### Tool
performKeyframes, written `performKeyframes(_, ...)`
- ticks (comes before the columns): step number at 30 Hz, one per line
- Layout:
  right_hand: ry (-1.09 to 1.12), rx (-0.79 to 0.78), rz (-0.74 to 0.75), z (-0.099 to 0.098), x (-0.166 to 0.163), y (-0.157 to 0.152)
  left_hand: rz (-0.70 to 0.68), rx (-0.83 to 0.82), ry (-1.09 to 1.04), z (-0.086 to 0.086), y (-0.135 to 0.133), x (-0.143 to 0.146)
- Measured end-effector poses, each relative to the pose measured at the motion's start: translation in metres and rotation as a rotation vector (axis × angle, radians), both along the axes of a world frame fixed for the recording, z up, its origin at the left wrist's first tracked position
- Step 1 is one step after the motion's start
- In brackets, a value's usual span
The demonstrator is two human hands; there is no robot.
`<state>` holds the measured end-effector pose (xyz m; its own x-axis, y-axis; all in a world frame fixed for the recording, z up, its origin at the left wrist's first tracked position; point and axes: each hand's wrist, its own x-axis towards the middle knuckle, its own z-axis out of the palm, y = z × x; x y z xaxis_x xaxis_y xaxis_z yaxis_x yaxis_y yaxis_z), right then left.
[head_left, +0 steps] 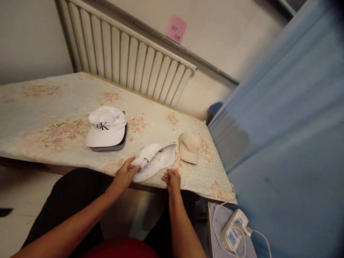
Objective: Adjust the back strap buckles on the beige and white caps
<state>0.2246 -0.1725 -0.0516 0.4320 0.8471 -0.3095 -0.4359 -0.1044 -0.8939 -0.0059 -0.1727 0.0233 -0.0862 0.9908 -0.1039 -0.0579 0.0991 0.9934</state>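
- Power strip (233,233) lying at 5 o'clock, low, off the table.
- Right hand (172,180) curling narrow, pinching the near edge of the white cap (154,165); left hand (124,175) gripping its strap end.
- Cap lying upside down at the table (40,118) front edge, inside facing up, nothing visible in it.
- Beige cap (189,147) sitting at 1 o'clock, logo cap (106,126) at 11, stacked on a dark cap (118,145).

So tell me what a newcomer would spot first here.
First, the two hands at the table's near edge: the left hand grips the strap end of an upturned white cap, the right hand pinches its brim. Then the white logo cap stacked on a grey one, and a beige cap at right.
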Motion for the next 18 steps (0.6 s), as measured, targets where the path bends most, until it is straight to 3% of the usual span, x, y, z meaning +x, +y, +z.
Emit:
performKeyframes(11,0.024,0.03,0.07,-0.005,0.003,-0.011,-0.023,0.301,0.792,-0.01,-0.009,0.002)
performKeyframes(18,0.003,0.044,0.106,-0.007,0.005,-0.015,0.007,0.568,1.073,-0.003,-0.008,0.01)
